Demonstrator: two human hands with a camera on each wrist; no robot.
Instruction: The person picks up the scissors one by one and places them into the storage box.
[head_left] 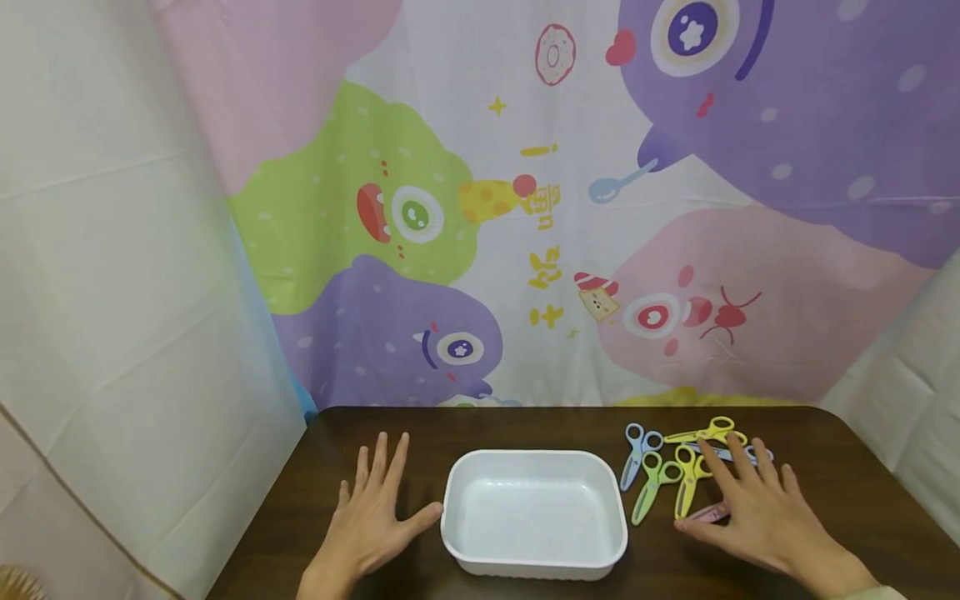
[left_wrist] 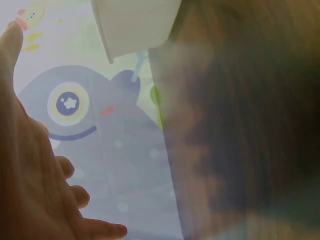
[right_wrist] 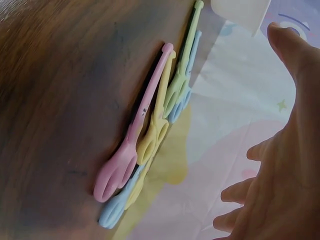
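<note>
Bare right hand point(head_left: 761, 507) is about the closest thing to the head cam: palm down, fingers spread, gripping nothing. It hangs over pink plastic scissors point(head_left: 708, 513) on the dark wood-grain bench point(head_left: 525, 426), whose blade end pokes out past the thumb, pointing left; handles are hidden from up here. Off to its left lie yellow plastic scissors point(head_left: 686, 490), green plastic scissors point(head_left: 648, 498) and light-blue plastic scissors point(head_left: 633, 467), tips toward the person. Another yellow pair point(head_left: 701, 434) and another blue pair point(head_left: 724, 454) lie crosswise around its fingertips. Bare left hand point(head_left: 375, 518) is also spread and holding nothing, thumb just beside the rectangular white plastic tray point(head_left: 532, 568). So the right hand is way nearer the scissors, with the tray in between.

Left wrist cam: only that open hand and the tray's corner, thumb apart from it. No scissors visible.

Right wrist cam is the useful one. Pink pair sits nearest the lens, handles lower left, tip angled toward the tray, clear gap to the fingers. IMO any grab hinges on that: reach down, then close across the long axis rather than along it.
</note>
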